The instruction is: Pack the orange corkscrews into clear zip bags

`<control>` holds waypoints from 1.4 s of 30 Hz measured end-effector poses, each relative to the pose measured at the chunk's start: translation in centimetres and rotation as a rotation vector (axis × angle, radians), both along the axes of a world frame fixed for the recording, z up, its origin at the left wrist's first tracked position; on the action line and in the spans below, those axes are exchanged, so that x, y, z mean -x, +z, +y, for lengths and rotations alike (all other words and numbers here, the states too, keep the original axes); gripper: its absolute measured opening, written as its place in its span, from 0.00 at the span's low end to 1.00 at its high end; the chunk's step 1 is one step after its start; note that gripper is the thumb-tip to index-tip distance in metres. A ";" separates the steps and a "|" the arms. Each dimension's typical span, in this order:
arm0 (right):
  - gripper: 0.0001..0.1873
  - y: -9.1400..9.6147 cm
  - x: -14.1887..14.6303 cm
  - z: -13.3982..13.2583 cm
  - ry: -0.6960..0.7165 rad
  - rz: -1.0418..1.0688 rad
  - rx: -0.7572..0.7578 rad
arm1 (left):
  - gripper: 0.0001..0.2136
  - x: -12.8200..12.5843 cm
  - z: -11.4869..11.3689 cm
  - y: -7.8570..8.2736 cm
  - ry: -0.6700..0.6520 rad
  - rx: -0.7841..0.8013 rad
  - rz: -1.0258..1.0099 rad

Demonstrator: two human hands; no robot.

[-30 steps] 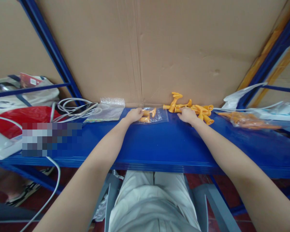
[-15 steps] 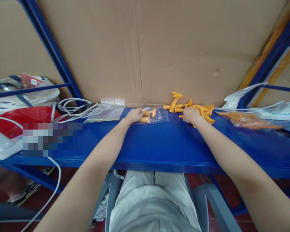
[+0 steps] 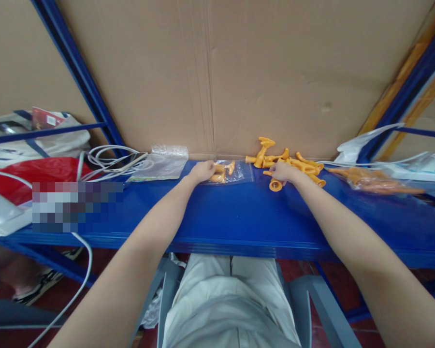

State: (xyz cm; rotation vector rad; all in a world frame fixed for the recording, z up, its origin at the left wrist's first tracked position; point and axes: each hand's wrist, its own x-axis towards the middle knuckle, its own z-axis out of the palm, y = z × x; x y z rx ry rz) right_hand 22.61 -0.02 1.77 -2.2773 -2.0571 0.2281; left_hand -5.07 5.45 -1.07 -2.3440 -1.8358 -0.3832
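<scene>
My left hand (image 3: 203, 171) is closed on the left end of a clear plastic bag (image 3: 244, 173) lying flat on the blue table. Inside the bag are orange plastic pieces (image 3: 219, 177). My right hand (image 3: 283, 171) pinches an orange plastic piece (image 3: 275, 186) whose round, hollow end faces me; the fingers hide part of it. Around and behind that hand lies a pile of similar orange plastic pieces (image 3: 304, 166). One orange piece with a forked top (image 3: 263, 150) stands up at the pile's left, close to the cardboard wall.
A bubble-wrap packet (image 3: 163, 164) and coiled white cables (image 3: 112, 162) lie to the left, near a red bag (image 3: 39, 174). On the right rests a clear bag of orange pieces (image 3: 377, 180). Cardboard (image 3: 268, 72) backs the blue table (image 3: 224, 212); blue posts (image 3: 78, 72) rise at both sides.
My right hand has shifted slightly left out of the pile, bringing an orange piece round-end forward with it. The left hand stays on the bag.
</scene>
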 end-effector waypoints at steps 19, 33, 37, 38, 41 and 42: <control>0.17 -1.0 -0.6 0.2 0.306 -0.306 -0.246 | 0.16 0.0 -0.2 0.1 -0.009 0.019 0.004; 0.19 0.3 0.0 -0.3 0.261 -0.210 -0.384 | 0.16 -0.2 -0.7 0.3 0.008 -0.020 0.016; 0.18 -0.2 0.7 -0.5 0.345 -0.240 -0.344 | 0.16 -0.3 -1.3 0.7 0.063 -0.061 -0.001; 0.18 -0.3 0.9 -0.5 0.364 -0.243 -0.334 | 0.16 -0.4 -1.4 0.8 0.085 -0.070 -0.008; 0.16 -0.6 1.5 -0.6 0.401 -0.219 -0.322 | 0.17 -0.7 -1.7 1.1 0.184 -0.080 -0.035; 0.16 -0.7 1.7 -0.7 0.408 -0.199 -0.320 | 0.18 -0.8 -1.8 1.1 0.222 -0.074 -0.044</control>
